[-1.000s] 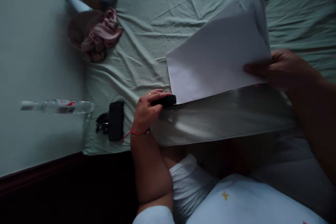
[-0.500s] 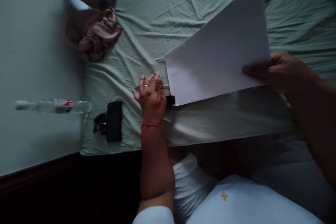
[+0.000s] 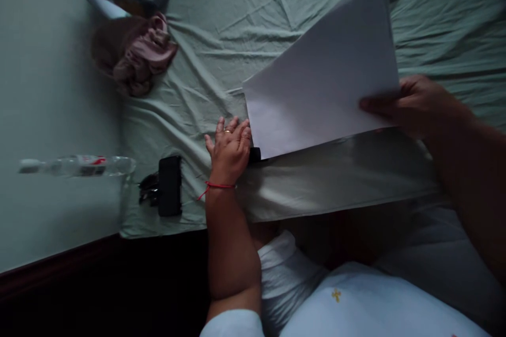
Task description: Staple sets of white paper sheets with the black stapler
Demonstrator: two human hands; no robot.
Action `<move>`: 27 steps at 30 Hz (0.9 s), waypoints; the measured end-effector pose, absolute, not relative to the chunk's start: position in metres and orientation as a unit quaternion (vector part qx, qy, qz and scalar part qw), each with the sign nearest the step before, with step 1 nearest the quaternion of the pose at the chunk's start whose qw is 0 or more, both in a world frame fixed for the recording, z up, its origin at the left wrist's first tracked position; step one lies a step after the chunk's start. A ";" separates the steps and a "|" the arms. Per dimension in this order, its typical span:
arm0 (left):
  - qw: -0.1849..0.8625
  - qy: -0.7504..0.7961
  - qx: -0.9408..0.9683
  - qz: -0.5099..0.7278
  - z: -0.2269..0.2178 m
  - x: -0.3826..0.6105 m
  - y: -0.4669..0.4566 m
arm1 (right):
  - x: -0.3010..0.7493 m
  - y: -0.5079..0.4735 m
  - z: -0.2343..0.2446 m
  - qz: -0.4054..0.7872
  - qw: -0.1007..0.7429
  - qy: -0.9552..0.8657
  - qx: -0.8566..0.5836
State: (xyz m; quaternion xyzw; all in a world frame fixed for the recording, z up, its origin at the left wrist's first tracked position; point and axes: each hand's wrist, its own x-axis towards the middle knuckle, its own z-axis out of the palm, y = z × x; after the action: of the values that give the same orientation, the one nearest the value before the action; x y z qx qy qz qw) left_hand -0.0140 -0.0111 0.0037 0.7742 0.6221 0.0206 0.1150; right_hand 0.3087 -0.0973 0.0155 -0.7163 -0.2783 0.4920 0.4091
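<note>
White paper sheets [image 3: 316,84] slant up from the bed, their far right corner raised. My right hand [image 3: 415,105] grips their right edge, thumb on top and fingers underneath. At the lower left corner of the paper lies a small black object [image 3: 255,155], mostly covered by my left hand [image 3: 229,150]. That hand is palm down with its fingers spread, wearing a ring, and a red string circles the wrist. Whether the palm presses on the black object cannot be made out.
A greenish sheet [image 3: 221,71] covers the surface. Left of my arm lie a black phone [image 3: 169,186] and dark sunglasses [image 3: 148,189]. A clear plastic bottle [image 3: 89,165] is at the left, and a crumpled pink cloth [image 3: 146,58] lies farther back.
My left hand has come down slightly and lies flatter beside the paper's corner. My right hand still holds the paper; the whole view has shifted a little.
</note>
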 end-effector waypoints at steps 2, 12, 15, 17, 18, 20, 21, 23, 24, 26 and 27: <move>0.114 0.618 0.778 0.015 0.003 -0.015 -0.011 | 0.310 -0.097 0.013 0.500 0.413 -0.283 -0.706; 0.121 0.610 0.774 0.116 -0.013 -0.016 -0.010 | 0.322 -0.101 -0.002 0.495 0.427 -0.305 -0.692; 0.121 0.613 0.769 0.137 -0.017 -0.013 -0.011 | 0.320 -0.101 0.001 0.506 0.431 -0.301 -0.684; 0.115 0.620 0.762 0.149 -0.018 -0.009 -0.012 | 0.318 -0.101 0.003 0.510 0.432 -0.294 -0.683; 0.110 0.624 0.758 0.155 -0.019 -0.008 -0.012 | 0.317 -0.101 0.004 0.510 0.431 -0.293 -0.685; 0.092 0.640 0.742 0.175 -0.018 -0.006 -0.013 | 0.316 -0.102 0.004 0.499 0.431 -0.295 -0.691; 0.082 0.650 0.731 0.190 -0.017 -0.005 -0.013 | 0.315 -0.102 0.004 0.492 0.432 -0.298 -0.695; 0.061 0.664 0.706 0.237 -0.014 -0.007 -0.015 | 0.314 -0.102 0.004 0.481 0.437 -0.300 -0.698; 0.052 0.668 0.694 0.264 -0.012 -0.008 -0.017 | 0.314 -0.103 0.004 0.478 0.440 -0.300 -0.698; 0.055 0.657 0.691 0.296 -0.008 -0.009 -0.023 | 0.312 -0.103 0.006 0.478 0.449 -0.296 -0.695; 0.069 0.646 0.700 0.296 -0.006 -0.009 -0.028 | 0.311 -0.102 0.007 0.476 0.456 -0.292 -0.693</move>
State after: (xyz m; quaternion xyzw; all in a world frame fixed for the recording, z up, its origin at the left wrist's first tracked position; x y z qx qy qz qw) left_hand -0.0086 -0.0276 -0.0057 0.7001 0.6462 0.2960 0.0686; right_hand 0.3111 -0.1024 0.0071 -0.6925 -0.2918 0.4764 0.4564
